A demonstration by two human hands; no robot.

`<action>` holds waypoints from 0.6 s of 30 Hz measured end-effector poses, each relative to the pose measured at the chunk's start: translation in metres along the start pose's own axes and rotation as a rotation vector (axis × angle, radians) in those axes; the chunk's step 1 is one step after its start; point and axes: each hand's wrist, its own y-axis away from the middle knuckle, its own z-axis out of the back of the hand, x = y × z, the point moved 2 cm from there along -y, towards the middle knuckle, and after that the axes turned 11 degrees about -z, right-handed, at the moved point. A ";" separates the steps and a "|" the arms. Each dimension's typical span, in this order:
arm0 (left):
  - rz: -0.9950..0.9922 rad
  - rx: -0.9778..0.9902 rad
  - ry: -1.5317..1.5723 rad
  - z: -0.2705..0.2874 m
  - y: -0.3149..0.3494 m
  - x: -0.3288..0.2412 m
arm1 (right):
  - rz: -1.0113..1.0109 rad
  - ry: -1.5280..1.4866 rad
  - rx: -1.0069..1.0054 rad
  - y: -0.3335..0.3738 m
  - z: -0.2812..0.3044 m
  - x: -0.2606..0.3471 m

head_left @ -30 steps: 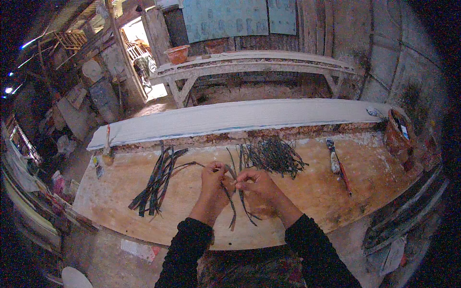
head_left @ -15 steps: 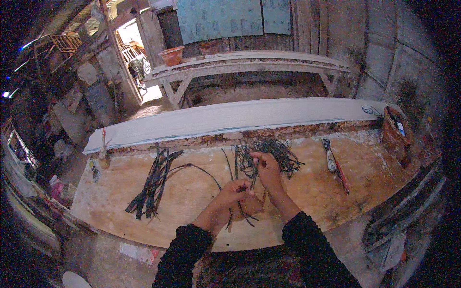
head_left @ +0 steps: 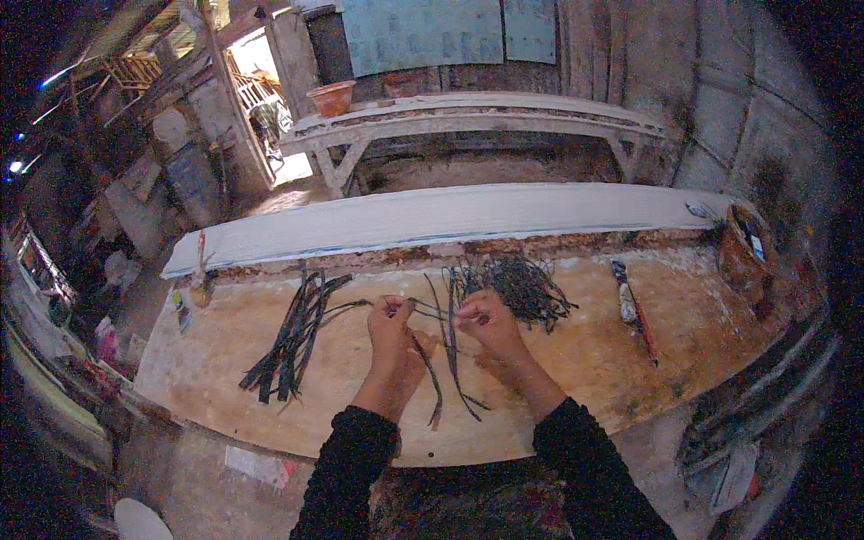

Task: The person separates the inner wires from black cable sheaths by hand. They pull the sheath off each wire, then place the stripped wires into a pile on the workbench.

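Note:
Both my hands are raised over a wooden tabletop [head_left: 576, 387], fingers pinched. My left hand [head_left: 391, 328] grips a thin black strip [head_left: 432, 310] that stretches across toward my right hand [head_left: 490, 324], and a tail of it hangs below the left fingers. The right fingertips are closed at the strip's other end. Between the hands, more loose black strips [head_left: 454, 378] lie lengthwise on the wood. Left of them is a bundle of flat, wider black strips [head_left: 292, 337]. Beyond my right hand sits a tangled heap of thin black strips [head_left: 526, 292].
A red-handled tool [head_left: 641, 319] lies at right, near a brown container [head_left: 745, 247] with items in it. A long white slab [head_left: 432, 220] runs along the table's far side. Farther off, an orange basin [head_left: 331, 97] stands on a long bench [head_left: 504, 117].
My left hand has moved up and left, away from the right hand, drawing a strip out between them. The right hand has dropped slightly and shifted left.

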 end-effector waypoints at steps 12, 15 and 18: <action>-0.046 0.101 0.059 0.005 0.006 -0.006 | -0.264 -0.408 0.474 0.030 -0.025 0.044; 0.094 0.136 0.178 -0.015 0.025 -0.015 | -0.190 -0.237 0.387 0.019 -0.019 0.035; 0.200 0.216 0.077 -0.009 0.021 -0.005 | -0.067 -0.040 0.154 0.013 -0.012 0.027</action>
